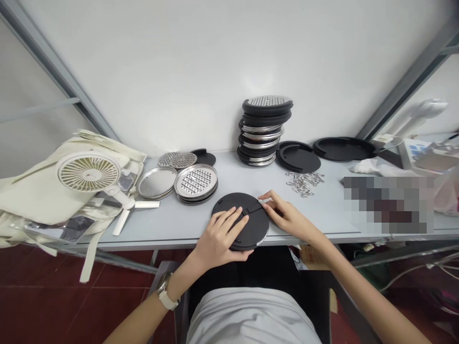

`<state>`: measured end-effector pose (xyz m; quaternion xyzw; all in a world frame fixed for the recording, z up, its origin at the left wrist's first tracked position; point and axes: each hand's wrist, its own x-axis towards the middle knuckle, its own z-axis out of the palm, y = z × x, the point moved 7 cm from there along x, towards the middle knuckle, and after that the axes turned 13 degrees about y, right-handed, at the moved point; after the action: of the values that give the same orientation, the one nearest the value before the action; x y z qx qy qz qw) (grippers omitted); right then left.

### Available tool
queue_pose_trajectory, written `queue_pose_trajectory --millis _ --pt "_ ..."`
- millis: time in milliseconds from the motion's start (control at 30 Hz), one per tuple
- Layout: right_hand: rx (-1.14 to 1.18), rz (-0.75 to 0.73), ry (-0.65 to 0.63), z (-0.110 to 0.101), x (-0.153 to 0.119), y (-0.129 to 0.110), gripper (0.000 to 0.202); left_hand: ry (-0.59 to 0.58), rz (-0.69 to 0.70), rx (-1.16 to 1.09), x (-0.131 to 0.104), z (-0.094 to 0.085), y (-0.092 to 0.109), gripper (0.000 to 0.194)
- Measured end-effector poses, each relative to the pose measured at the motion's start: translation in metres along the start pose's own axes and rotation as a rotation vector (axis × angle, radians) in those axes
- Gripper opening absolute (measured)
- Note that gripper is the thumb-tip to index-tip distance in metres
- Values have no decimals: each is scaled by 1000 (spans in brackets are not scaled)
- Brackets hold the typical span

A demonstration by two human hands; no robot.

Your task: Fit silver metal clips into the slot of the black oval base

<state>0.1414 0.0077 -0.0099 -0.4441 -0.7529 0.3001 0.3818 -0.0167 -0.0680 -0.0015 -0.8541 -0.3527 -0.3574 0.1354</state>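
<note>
A black round plate (253,229) with a slot and a strip across it lies at the table's front edge, a bit of silvery rim showing at its lower right. My left hand (222,236) grips it, fingers spread over the top and thumb at the near edge. At the plate's upper right edge, my right hand (281,212) pinches a small metal clip (261,202) between thumb and fingertips. A pile of similar-looking metal clips (304,182) lies behind my right hand. To the left are a round metal grater disc (196,182) on a stack and plain metal discs (157,182).
A tall stack of black and metal rounds (261,138) stands against the wall. Black round holders (301,157) lie right of it, perforated discs (182,160) left. A white fan (89,173) and cream bag (36,191) occupy the left end; a plastic bag (446,191) sits far right.
</note>
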Motion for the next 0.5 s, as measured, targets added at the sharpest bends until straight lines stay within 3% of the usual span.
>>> queue_pose_trajectory --millis 500 --pt "-8 0 -23 -1 1 -6 26 3 -2 4 1 -1 1 65"
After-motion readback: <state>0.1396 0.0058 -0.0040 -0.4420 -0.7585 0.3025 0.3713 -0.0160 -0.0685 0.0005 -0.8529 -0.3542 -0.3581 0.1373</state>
